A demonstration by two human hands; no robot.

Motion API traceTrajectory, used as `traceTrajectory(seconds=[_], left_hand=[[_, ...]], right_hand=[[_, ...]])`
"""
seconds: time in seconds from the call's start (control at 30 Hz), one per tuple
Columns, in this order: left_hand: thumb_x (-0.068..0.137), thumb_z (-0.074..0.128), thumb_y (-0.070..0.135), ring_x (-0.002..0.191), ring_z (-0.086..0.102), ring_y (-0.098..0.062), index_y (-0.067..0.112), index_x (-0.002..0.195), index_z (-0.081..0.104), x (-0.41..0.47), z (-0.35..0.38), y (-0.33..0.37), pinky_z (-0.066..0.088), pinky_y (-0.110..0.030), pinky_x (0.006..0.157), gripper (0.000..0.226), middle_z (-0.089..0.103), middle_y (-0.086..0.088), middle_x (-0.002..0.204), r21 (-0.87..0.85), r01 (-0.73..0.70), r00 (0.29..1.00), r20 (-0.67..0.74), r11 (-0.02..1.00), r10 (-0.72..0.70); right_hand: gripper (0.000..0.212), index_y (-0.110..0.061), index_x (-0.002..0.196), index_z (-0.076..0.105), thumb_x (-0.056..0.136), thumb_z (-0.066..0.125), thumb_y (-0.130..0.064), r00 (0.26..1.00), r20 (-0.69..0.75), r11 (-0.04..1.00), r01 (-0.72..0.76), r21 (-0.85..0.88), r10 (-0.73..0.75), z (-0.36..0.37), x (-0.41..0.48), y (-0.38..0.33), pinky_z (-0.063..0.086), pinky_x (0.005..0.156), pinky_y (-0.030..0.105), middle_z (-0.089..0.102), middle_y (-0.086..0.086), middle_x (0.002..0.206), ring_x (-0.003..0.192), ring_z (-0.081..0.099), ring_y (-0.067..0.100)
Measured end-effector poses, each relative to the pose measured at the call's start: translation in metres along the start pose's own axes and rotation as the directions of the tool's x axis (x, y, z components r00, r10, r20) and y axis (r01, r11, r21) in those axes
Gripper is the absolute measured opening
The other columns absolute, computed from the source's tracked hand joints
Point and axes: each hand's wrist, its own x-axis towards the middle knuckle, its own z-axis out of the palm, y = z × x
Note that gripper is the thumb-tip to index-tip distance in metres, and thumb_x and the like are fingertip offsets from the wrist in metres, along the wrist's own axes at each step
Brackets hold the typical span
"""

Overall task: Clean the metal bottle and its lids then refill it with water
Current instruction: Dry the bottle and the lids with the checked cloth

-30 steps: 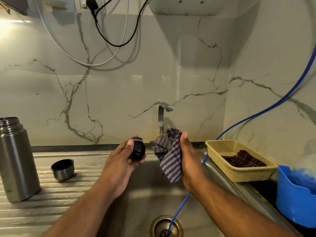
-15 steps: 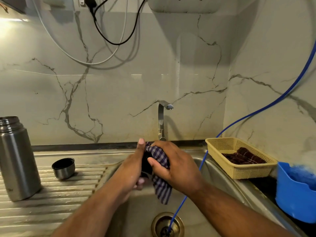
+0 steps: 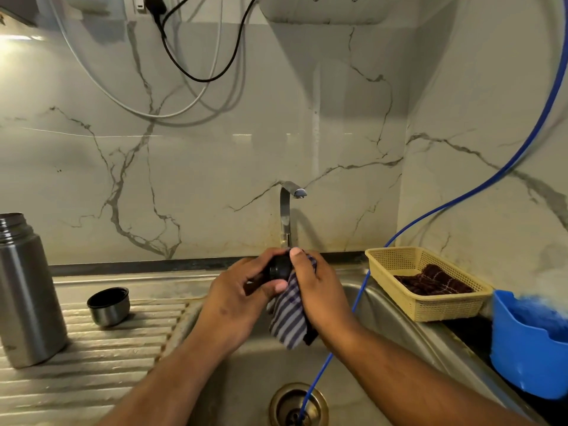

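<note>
Sink (image 3: 246, 379) under me, blue hose (image 3: 319, 373) dropping into drain (image 3: 297, 405) at 6 o'clock. Over basin: my left hand (image 3: 236, 299) curled round black inner lid (image 3: 278, 269), thumb and fingers clamping it. My right hand (image 3: 321, 290) presses striped cloth (image 3: 289, 321) onto lid, thumb on top. Step: wiping inner lid. Cup lid (image 3: 108, 305) mouth-up on drainboard (image 3: 92, 364) at 9 o'clock, metal bottle (image 3: 26, 296) upright, uncapped, further out. Tap (image 3: 289, 210) at 12 o'clock, no water showing. Next, I reckon: twist lid inside cloth, firm grip.
</note>
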Motion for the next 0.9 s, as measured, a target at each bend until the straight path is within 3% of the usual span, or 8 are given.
traceTrajectory(seconds=[0.07,0.17,0.27,0.33,0.4,0.57,0.77,0.9], left_hand=[[0.092,0.070,0.016,0.114,0.057,0.005,0.053,0.132,0.059,0.003,-0.002,-0.008,0.045,-0.008,0.096,0.056,0.063,0.020,0.118,0.137,-0.025,0.999,0.027,0.990,0.021],[0.088,0.074,0.014,0.107,0.060,0.007,0.051,0.130,0.062,0.002,0.002,-0.008,0.045,-0.004,0.088,0.057,0.066,0.016,0.113,0.080,0.018,1.000,0.016,0.997,-0.019],[0.088,0.068,0.031,0.092,0.069,0.000,0.030,0.123,0.071,-0.003,0.010,0.000,0.049,-0.006,0.073,0.035,0.076,0.004,0.099,-0.128,0.139,0.990,0.012,0.982,-0.139],[0.086,0.060,0.050,0.080,0.071,-0.017,0.005,0.105,0.076,-0.004,0.013,0.003,0.054,-0.015,0.069,0.051,0.076,-0.014,0.090,-0.350,0.257,0.966,0.085,0.901,-0.243],[0.085,0.056,0.057,0.088,0.073,-0.025,-0.001,0.099,0.075,-0.004,0.009,0.007,0.057,-0.027,0.079,0.062,0.076,-0.020,0.095,-0.495,0.340,0.939,0.135,0.799,-0.316],[0.075,0.064,0.068,0.113,0.063,-0.048,-0.005,0.099,0.074,-0.001,0.002,0.006,0.048,-0.057,0.108,0.078,0.069,-0.034,0.106,-0.507,0.410,0.905,0.121,0.758,-0.408],[0.082,0.060,0.057,0.098,0.075,-0.023,0.004,0.096,0.080,-0.003,0.007,0.015,0.053,-0.039,0.097,0.059,0.078,-0.013,0.098,-0.491,0.334,0.940,0.106,0.805,-0.325],[0.087,0.059,0.058,0.086,0.070,-0.026,0.020,0.092,0.080,-0.004,0.008,0.006,0.056,-0.044,0.078,0.044,0.076,-0.005,0.085,-0.112,0.198,0.979,-0.019,0.974,-0.202]], right_hand=[[0.045,-0.017,0.109,0.069,0.101,0.046,-0.055,0.959,0.089,0.950,-0.280,0.140,0.270,-0.002,0.002,-0.002,0.057,0.093,0.046,0.076,0.014,0.099,0.094,0.074,0.027],[0.049,-0.016,0.102,0.071,0.101,0.044,-0.056,0.962,0.060,0.958,-0.272,0.087,0.268,-0.006,0.005,-0.002,0.056,0.094,0.049,0.076,0.015,0.097,0.092,0.074,0.029],[0.048,-0.028,0.102,0.067,0.101,0.034,-0.062,1.000,-0.024,0.998,0.002,-0.067,-0.004,-0.007,0.002,-0.005,0.056,0.083,0.034,0.073,-0.002,0.089,0.082,0.070,0.007],[0.044,-0.033,0.105,0.061,0.102,0.029,-0.063,0.955,-0.012,0.923,0.284,-0.261,-0.297,-0.011,-0.003,-0.009,0.054,0.074,0.027,0.068,-0.009,0.085,0.079,0.066,0.004],[0.037,-0.031,0.112,0.058,0.104,0.033,-0.057,0.850,0.059,0.786,0.508,-0.351,-0.523,-0.017,-0.002,-0.007,0.054,0.072,0.030,0.064,-0.013,0.089,0.083,0.065,0.005],[0.042,-0.015,0.125,0.058,0.099,0.047,-0.045,0.690,0.227,0.594,0.714,-0.370,-0.688,-0.023,0.003,0.002,0.052,0.075,0.032,0.055,-0.001,0.109,0.094,0.058,0.014],[0.033,-0.028,0.115,0.056,0.103,0.038,-0.053,0.849,0.078,0.785,0.515,-0.344,-0.523,-0.014,0.002,0.001,0.055,0.073,0.035,0.063,-0.012,0.094,0.086,0.064,0.005],[0.035,-0.029,0.103,0.060,0.102,0.038,-0.056,0.970,0.022,0.931,0.238,-0.276,-0.241,-0.011,0.002,-0.009,0.051,0.067,0.026,0.068,-0.006,0.082,0.075,0.065,0.003]])
